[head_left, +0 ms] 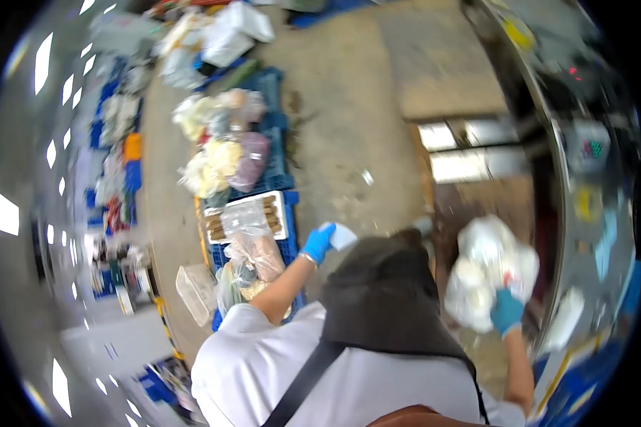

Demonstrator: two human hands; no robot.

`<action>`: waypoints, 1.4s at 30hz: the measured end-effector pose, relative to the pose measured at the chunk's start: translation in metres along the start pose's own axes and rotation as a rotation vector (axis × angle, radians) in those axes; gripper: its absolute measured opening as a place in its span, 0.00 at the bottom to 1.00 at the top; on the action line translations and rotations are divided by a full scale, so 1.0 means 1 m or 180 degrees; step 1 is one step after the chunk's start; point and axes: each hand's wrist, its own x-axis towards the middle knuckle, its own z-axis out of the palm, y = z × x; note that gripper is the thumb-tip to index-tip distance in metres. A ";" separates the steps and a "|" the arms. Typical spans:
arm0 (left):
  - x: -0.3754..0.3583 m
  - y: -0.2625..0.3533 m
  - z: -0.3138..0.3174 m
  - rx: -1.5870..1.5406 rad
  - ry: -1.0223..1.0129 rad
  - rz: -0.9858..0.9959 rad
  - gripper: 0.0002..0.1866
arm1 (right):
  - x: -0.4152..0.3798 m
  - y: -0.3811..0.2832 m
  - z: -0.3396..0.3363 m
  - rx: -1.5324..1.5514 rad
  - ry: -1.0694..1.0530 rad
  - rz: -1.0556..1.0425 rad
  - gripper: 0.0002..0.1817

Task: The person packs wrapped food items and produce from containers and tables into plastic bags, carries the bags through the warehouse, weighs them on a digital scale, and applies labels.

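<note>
My left hand, in a blue glove, is closed on a small white slip of paper in front of the dark apron. Out to the right, my right hand, also gloved, grips a clear plastic bag bulging with pale rounded contents I cannot make out. Its fingers are partly lost against the plastic. Nearest to my left hand are filled clear bags and a white foam box with brown items in rows.
Blue pallets on the left carry more filled bags. A white basket lies on the floor beside them. Along the right runs a metal counter with a scale-like device. A brown surface with shiny panels stands before it.
</note>
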 end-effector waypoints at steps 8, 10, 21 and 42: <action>-0.027 -0.113 -0.144 0.1079 0.1114 0.0232 0.18 | 0.051 0.011 -0.019 -0.0595 -0.2281 -0.0385 0.32; -0.038 -0.142 -0.172 0.2064 0.1216 0.0499 0.13 | 0.066 0.018 -0.013 -0.1042 -0.2488 -0.0678 0.30; -0.011 -0.246 -0.285 0.2927 0.1194 -0.0656 0.12 | 0.271 -0.202 -0.029 -0.0888 -0.2581 -0.0968 0.18; 0.391 0.482 -0.231 0.1377 -0.0887 0.3326 0.18 | 0.664 -0.427 -0.095 -0.1578 -0.2226 -0.1677 0.11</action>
